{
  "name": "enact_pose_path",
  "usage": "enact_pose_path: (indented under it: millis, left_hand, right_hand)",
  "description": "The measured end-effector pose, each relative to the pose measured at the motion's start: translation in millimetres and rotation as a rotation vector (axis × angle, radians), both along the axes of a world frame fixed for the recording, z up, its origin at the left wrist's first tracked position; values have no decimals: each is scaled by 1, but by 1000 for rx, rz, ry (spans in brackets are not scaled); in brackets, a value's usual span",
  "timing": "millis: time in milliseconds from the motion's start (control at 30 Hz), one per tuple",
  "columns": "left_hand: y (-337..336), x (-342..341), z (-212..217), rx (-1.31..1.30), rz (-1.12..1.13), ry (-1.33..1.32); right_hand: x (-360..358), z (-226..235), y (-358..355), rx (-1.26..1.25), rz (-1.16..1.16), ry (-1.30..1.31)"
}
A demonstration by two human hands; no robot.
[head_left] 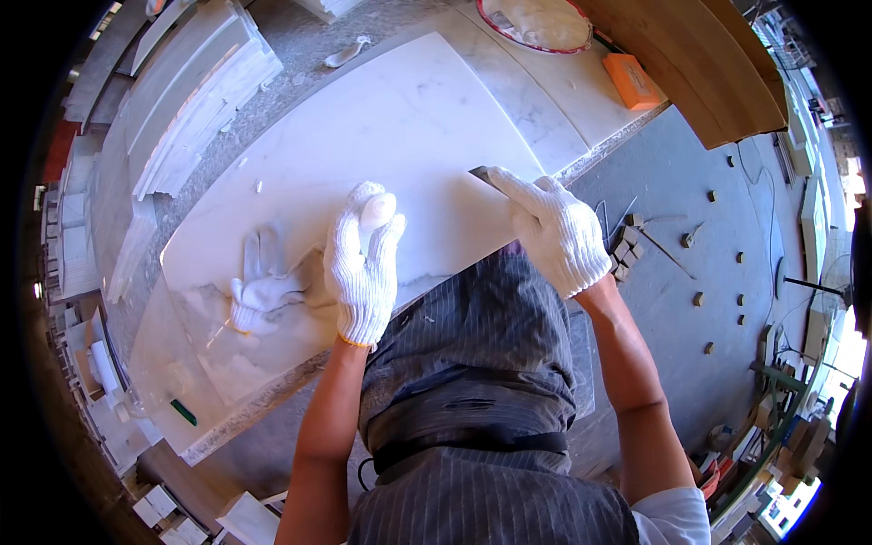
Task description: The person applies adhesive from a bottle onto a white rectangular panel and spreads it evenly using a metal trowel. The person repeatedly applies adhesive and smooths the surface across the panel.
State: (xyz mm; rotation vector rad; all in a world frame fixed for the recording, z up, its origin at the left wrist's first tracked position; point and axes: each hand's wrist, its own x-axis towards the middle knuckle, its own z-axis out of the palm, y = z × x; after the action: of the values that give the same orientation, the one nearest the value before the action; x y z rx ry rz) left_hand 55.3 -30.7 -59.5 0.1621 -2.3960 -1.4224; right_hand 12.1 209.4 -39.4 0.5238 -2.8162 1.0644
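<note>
I watch the left hand (361, 268), gloved in white knit, with its fingers and thumb curled up around a smooth white lump (378, 211); the gap between them is only as wide as the lump, and I cannot tell what it is made of. It is held near the fingertips, I judge, so that its top is exposed. Across from it, the right hand (556, 227), gloved alike, is mostly closed, its index finger stretched along a small dark blade (481, 174), which it seems to pinch against a thumb I cannot see clearly; that grip likely steadies the tip, which points toward the left hand's side. Beneath and beyond both hands lies the broad white slab (436, 118), flat, probably so its face can be reached from the near edge. Left of the left hand a loose white glove (263, 292) rests on the stone, apparently put aside within reach, and farther to its lower left lies a small green piece (183, 411). Beyond the right hand, well apart, an orange box (631, 82) sits near the edge, and past it a red-rimmed basin (545, 32) holds pale material.
</note>
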Motion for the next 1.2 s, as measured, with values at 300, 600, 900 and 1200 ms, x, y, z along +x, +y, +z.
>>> enact_pose_path:
  millis: [300, 600, 900, 1200]
  left_hand:
    - [-1, 4, 6, -68, 18, 14]
    - [-7, -14, -2, -208, -97, 58]
    - [-15, -58, -7, -743, -236, 270]
    - [-15, -65, -11, -1044, -227, 307]
  right_hand:
    - [12, 8, 8, 222, 175, 131]
    - [42, 4, 21, -2, -10, 21]
    - [122, -8, 4, -367, -106, -294]
    - [106, -2, 15, -382, -61, -289]
